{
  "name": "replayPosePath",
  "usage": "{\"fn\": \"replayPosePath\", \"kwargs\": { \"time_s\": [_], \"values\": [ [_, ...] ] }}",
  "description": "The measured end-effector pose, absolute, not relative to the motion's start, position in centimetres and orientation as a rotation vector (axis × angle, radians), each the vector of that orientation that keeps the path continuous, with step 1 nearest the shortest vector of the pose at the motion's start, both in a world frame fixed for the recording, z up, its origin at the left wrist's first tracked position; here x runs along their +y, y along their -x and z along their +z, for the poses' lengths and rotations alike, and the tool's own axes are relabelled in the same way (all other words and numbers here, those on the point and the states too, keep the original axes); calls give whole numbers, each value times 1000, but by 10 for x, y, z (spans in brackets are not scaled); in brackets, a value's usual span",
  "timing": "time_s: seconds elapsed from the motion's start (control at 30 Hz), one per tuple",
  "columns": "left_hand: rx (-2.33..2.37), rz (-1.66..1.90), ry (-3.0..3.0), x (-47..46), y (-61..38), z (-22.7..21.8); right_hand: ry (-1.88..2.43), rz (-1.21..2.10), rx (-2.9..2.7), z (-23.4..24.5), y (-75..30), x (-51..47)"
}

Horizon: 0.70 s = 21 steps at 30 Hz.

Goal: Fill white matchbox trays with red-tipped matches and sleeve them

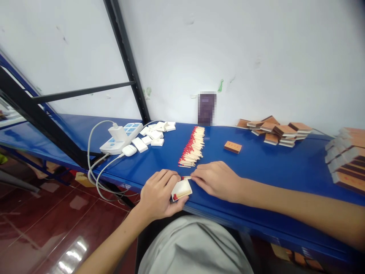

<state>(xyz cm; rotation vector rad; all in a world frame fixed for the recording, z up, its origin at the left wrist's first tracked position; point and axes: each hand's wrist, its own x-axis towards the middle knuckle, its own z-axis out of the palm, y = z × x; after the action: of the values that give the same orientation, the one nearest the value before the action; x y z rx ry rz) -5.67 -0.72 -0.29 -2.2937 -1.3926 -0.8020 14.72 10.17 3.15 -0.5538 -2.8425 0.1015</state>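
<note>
One power strip point(121, 140) (two hands point(156, 194))

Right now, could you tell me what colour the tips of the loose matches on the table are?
Red, seen in the head view: matches.

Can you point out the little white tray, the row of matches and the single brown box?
White tray point(182, 188): head view, on its flat white side.
Row of matches point(192, 151): head view, mid-row sticks.
Single brown box point(232, 147): head view, top face.

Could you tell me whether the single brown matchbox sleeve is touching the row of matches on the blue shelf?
Apart. The head view shows bare blue shelf between the brown sleeve and the row of matches.
</note>
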Motion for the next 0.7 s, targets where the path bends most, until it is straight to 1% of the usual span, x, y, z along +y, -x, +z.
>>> {"fn": "replayPosePath", "kwargs": {
  "time_s": [0.2, 0.3, 0.4, 0.57, 0.7],
  "values": [
    [-1376, -797, 2290, -6, 57, -3, 517, -172, -3028, 45, -149, 100],
    [-1376, -799, 2293, -6, 58, -3, 542, -234, -3141, 51, -150, 95],
    [-1376, -798, 2298, -6, 58, -3, 607, -149, -3177, 52, -149, 94],
    [-1422, -831, 2327, -7, 58, -1, 717, 149, -3032, 38, -148, 101],
    [-1561, -866, 2351, -8, 56, 5, 728, 202, -2935, 31, -147, 103]
  ]
}}
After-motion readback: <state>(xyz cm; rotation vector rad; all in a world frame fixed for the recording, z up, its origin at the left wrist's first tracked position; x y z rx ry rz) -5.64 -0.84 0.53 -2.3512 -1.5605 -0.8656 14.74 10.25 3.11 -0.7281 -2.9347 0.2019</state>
